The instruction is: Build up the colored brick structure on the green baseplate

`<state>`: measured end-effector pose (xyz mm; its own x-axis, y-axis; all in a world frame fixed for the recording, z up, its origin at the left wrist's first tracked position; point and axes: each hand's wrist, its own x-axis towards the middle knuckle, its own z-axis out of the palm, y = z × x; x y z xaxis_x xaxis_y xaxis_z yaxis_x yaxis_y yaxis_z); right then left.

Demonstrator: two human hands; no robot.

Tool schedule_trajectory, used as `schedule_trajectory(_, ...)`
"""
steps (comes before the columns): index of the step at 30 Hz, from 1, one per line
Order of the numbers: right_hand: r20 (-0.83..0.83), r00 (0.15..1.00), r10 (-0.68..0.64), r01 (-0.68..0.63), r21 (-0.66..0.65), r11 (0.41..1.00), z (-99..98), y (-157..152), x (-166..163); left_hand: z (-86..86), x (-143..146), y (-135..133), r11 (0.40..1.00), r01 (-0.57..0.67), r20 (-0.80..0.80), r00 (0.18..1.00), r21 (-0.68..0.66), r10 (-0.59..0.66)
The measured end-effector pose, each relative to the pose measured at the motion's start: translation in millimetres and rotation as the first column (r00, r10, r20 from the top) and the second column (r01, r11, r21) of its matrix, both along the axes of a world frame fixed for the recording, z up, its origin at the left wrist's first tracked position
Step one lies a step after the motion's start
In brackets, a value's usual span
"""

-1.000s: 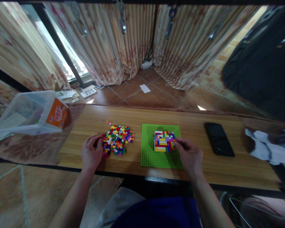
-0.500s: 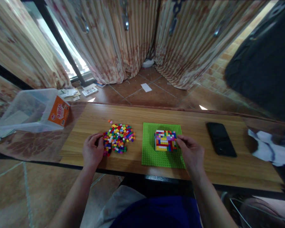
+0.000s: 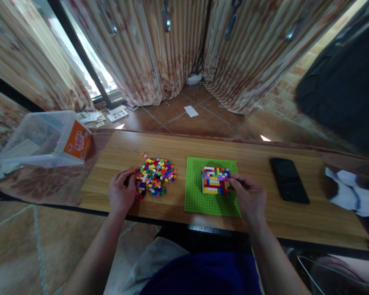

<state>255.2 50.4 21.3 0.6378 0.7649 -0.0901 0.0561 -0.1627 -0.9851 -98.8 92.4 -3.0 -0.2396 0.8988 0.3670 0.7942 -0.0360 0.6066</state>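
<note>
A green baseplate (image 3: 199, 196) lies on the wooden table with a block of many-coloured small bricks (image 3: 214, 179) built on it. My right hand (image 3: 248, 196) rests at the block's right side, its fingers pinched against the bricks there. A loose pile of small coloured bricks (image 3: 155, 174) lies left of the plate. My left hand (image 3: 121, 191) sits at the pile's left edge with its fingers curled into the bricks; whether it holds one is hidden.
A black phone (image 3: 289, 185) lies flat right of the plate. A clear plastic tub (image 3: 37, 137) with an orange label lies tipped at the table's far left. White crumpled cloth (image 3: 350, 191) sits at the right end. Curtains hang behind the table.
Both hands stay at their places; the right fingers have closed in tighter on the block's right side. The view has shifted slightly.
</note>
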Motion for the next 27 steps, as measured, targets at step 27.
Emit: schedule_trajectory(27,0.644,0.547,0.535,-0.620,-0.117,0.776,-0.9,43.6,-137.2,19.5,-2.5,64.5,0.941,0.335,-0.096,0.936,-0.042,-0.337)
